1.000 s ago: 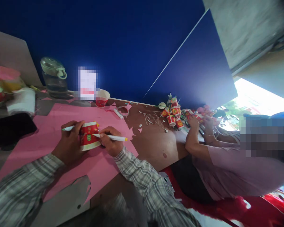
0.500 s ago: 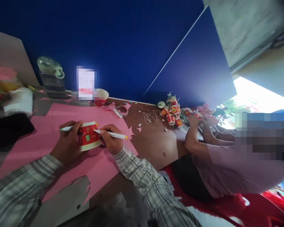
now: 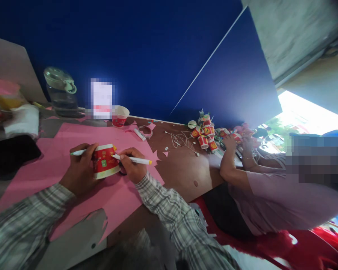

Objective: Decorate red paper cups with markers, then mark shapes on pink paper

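Note:
A red paper cup [image 3: 105, 161] stands upside down on a pink paper sheet [image 3: 59, 165]. My left hand [image 3: 80, 170] is wrapped round the cup's left side and also holds a white pen with a green tip [image 3: 76, 152]. My right hand [image 3: 132, 167] pinches a white marker with a yellow cap [image 3: 135, 160], its tip against the cup's right side near the top.
Another person's arm [image 3: 231, 168] reaches over a pile of red cups [image 3: 207, 137] at the right. A white cable [image 3: 181, 140], tape roll [image 3: 146, 131], second red cup [image 3: 120, 116], water jug [image 3: 60, 92] and black item [image 3: 9, 152] lie around the brown table [image 3: 183, 168].
The view shifted slightly. My hands and the cup stay nearly in place; the marker tip rests a little higher on the cup than one second ago.

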Available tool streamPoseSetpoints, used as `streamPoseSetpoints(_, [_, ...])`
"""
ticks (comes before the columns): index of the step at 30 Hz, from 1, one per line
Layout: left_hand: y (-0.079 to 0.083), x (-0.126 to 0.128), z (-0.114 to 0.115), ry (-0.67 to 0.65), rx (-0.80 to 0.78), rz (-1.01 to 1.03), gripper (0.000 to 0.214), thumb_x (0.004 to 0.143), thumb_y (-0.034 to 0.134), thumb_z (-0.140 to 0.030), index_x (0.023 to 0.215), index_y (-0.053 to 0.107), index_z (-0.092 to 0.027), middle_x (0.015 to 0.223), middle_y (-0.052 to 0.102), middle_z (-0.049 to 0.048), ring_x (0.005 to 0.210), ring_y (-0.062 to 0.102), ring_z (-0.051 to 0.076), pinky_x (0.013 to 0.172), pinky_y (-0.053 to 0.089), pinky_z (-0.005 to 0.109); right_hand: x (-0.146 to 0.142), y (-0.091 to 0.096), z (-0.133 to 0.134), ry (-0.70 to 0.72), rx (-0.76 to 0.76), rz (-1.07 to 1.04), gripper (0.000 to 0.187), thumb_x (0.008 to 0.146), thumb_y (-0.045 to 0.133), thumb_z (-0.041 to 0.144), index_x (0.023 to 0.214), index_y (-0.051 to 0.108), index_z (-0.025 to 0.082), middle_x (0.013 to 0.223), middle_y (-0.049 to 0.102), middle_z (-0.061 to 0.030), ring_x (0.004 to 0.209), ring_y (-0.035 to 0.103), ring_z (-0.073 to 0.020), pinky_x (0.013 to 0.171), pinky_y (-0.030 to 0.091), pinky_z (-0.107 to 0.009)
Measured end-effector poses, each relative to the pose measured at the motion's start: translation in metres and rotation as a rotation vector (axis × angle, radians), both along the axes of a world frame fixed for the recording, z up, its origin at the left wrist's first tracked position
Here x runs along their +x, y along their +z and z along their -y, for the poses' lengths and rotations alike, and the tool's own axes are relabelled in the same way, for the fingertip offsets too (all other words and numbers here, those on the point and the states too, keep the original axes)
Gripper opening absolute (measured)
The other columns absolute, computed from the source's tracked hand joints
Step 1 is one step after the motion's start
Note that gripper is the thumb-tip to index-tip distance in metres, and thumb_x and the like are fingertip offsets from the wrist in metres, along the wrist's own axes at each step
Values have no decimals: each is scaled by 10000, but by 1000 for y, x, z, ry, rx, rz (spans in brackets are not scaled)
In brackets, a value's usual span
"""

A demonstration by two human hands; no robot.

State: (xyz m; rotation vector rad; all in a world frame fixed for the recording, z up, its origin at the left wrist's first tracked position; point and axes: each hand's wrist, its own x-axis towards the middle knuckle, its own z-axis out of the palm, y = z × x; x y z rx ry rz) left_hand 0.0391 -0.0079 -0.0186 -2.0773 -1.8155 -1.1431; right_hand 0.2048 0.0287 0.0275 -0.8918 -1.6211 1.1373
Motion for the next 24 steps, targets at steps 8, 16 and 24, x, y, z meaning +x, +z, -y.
streamPoseSetpoints(8, [4, 2, 1, 7, -1, 6, 924, 543, 469, -589, 1255, 246, -43, 1179, 411, 204, 1135, 300, 299, 979, 251, 483, 2, 6, 3, 59, -150, -61, 210, 736, 533, 331, 775, 583, 131, 586, 520, -6, 459, 460, -87, 436, 379, -196])
streamPoseSetpoints(16, [2, 3, 0, 14, 2, 22, 904, 532, 506, -521, 1268, 232, -74, 1156, 424, 168, 1117, 308, 280, 971, 272, 468, 0, 3, 1, 41, -126, -79, 225, 748, 544, 343, 818, 583, 133, 596, 515, -7, 485, 466, -91, 444, 386, -196])
streamPoseSetpoints(24, [1, 2, 0, 13, -3, 26, 920, 512, 535, -496, 1279, 213, -103, 1167, 421, 166, 1116, 310, 291, 961, 275, 481, -1, 1, 1, 38, -103, -53, 227, 759, 542, 343, 838, 592, 136, 606, 526, -15, 505, 476, -103, 466, 400, -209])
